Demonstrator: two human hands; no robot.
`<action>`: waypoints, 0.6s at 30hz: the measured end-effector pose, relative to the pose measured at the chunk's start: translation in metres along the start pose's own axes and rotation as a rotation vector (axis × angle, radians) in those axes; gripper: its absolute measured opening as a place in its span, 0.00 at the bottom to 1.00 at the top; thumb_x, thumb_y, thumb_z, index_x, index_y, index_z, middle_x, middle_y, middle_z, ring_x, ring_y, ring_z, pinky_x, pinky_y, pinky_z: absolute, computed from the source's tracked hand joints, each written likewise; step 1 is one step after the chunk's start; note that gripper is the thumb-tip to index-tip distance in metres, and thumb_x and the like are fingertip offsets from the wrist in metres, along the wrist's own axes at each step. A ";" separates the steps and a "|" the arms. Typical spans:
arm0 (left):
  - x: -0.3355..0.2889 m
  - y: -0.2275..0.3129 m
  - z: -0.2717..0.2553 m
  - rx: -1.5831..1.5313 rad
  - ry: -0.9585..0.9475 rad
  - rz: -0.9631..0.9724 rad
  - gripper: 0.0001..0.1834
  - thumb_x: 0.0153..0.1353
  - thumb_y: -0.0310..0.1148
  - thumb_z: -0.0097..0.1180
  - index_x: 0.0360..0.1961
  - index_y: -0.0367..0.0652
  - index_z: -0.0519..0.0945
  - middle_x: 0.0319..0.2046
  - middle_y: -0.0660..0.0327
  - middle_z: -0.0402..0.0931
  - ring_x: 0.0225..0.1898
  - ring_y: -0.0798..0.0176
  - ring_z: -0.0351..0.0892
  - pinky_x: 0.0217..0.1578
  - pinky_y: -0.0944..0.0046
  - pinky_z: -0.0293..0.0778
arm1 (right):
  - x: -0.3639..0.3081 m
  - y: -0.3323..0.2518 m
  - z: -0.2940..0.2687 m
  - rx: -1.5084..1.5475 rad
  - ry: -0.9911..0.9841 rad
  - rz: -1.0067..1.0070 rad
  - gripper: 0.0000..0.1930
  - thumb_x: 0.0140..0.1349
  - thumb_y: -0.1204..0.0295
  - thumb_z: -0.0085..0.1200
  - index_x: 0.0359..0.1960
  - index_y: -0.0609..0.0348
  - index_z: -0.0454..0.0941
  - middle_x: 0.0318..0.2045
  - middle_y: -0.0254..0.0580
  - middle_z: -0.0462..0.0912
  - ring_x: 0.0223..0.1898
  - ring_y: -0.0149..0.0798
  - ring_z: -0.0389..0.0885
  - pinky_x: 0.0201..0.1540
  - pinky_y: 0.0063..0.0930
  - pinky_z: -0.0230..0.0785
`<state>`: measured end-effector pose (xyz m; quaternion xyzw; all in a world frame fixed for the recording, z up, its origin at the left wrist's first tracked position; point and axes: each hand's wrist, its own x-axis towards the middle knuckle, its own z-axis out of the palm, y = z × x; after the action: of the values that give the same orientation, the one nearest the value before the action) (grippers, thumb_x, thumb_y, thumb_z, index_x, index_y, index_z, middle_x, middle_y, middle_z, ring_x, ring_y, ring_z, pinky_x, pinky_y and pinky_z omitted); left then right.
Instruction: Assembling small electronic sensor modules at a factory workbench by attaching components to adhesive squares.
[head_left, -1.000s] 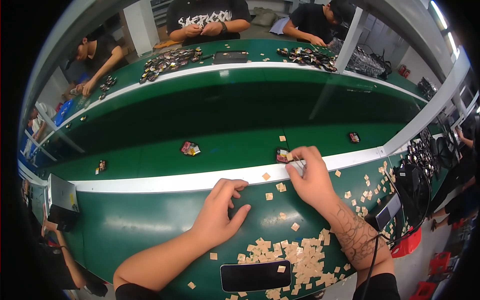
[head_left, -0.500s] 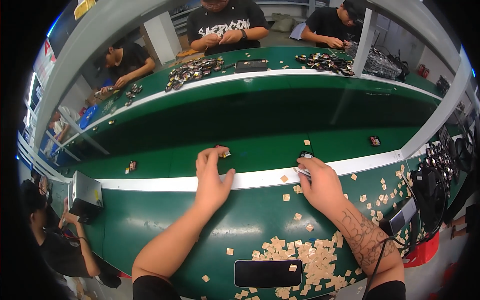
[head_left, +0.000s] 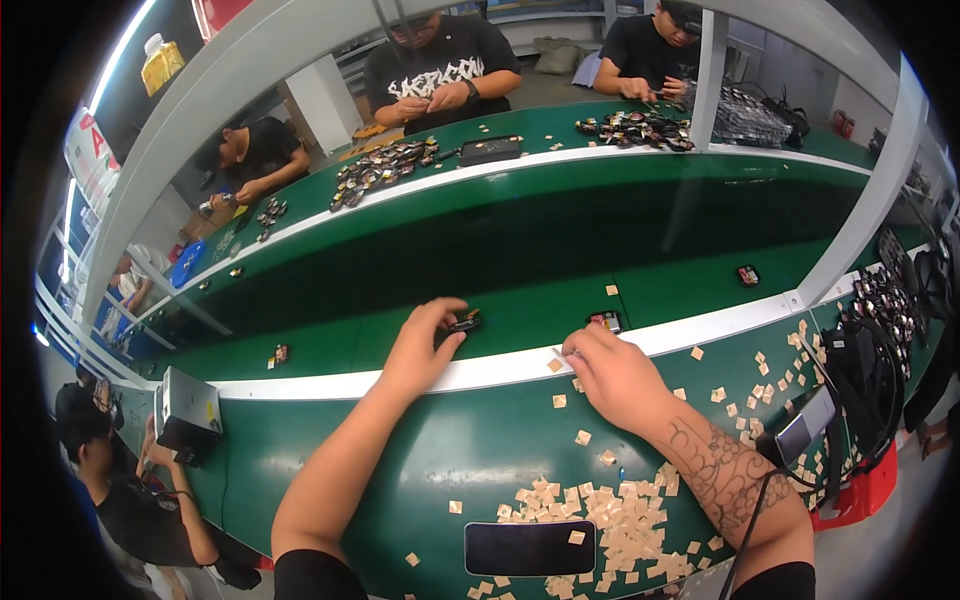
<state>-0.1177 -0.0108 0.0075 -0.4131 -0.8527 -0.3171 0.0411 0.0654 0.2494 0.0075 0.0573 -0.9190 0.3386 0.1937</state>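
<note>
My left hand (head_left: 425, 345) is closed on a small black electronic part (head_left: 466, 322), thumb and fingertips on its sides, above the green belt. A little yellowish tab shows at the part's upper edge. My right hand (head_left: 618, 378) pinches a thin pale tool (head_left: 562, 356), perhaps tweezers, whose tip points left over the white rail; the fingers hide most of it. Just beyond the right knuckles, a second black part (head_left: 605, 320) with a reddish face lies on the belt.
Many small tan square stickers (head_left: 625, 530) litter the near green table around a dark phone (head_left: 530, 548). A white rail (head_left: 320, 387) borders the belt (head_left: 540, 260). At right lie cables and a black bag (head_left: 862, 365); a grey box (head_left: 187, 410) stands left. Several people work nearby.
The left hand has closed on the black part and brought it slightly nearer. My right hand has drawn left off the second part, which now lies uncovered. The whole view has shifted a little.
</note>
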 end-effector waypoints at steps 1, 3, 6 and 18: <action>-0.004 0.008 0.003 0.075 0.005 0.085 0.22 0.64 0.21 0.64 0.59 0.41 0.82 0.45 0.54 0.83 0.50 0.47 0.80 0.53 0.50 0.75 | 0.000 0.000 0.002 -0.017 -0.028 -0.053 0.05 0.74 0.72 0.56 0.47 0.57 0.78 0.41 0.44 0.80 0.38 0.54 0.85 0.40 0.46 0.79; -0.014 0.028 0.008 0.066 0.018 0.101 0.19 0.64 0.19 0.61 0.57 0.41 0.84 0.44 0.54 0.83 0.49 0.46 0.80 0.53 0.51 0.75 | -0.001 -0.002 0.002 0.003 -0.057 -0.066 0.04 0.75 0.73 0.54 0.46 0.57 0.79 0.41 0.44 0.81 0.39 0.54 0.85 0.41 0.46 0.78; -0.023 0.042 0.009 0.154 -0.023 0.203 0.19 0.62 0.19 0.62 0.54 0.44 0.86 0.44 0.58 0.84 0.49 0.49 0.82 0.53 0.49 0.76 | -0.003 -0.005 0.003 0.073 -0.096 -0.094 0.03 0.75 0.72 0.56 0.44 0.57 0.79 0.40 0.45 0.82 0.38 0.53 0.85 0.40 0.45 0.78; -0.059 0.068 -0.002 -0.117 -0.162 0.148 0.28 0.60 0.24 0.69 0.62 0.42 0.78 0.53 0.54 0.81 0.60 0.44 0.77 0.63 0.51 0.73 | -0.003 -0.030 0.001 0.165 -0.183 -0.034 0.08 0.70 0.78 0.60 0.48 0.57 0.84 0.34 0.44 0.81 0.33 0.52 0.83 0.37 0.40 0.78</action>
<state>-0.0303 -0.0208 0.0244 -0.5008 -0.8005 -0.3280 -0.0289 0.0747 0.2257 0.0233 0.1194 -0.9007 0.4031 0.1094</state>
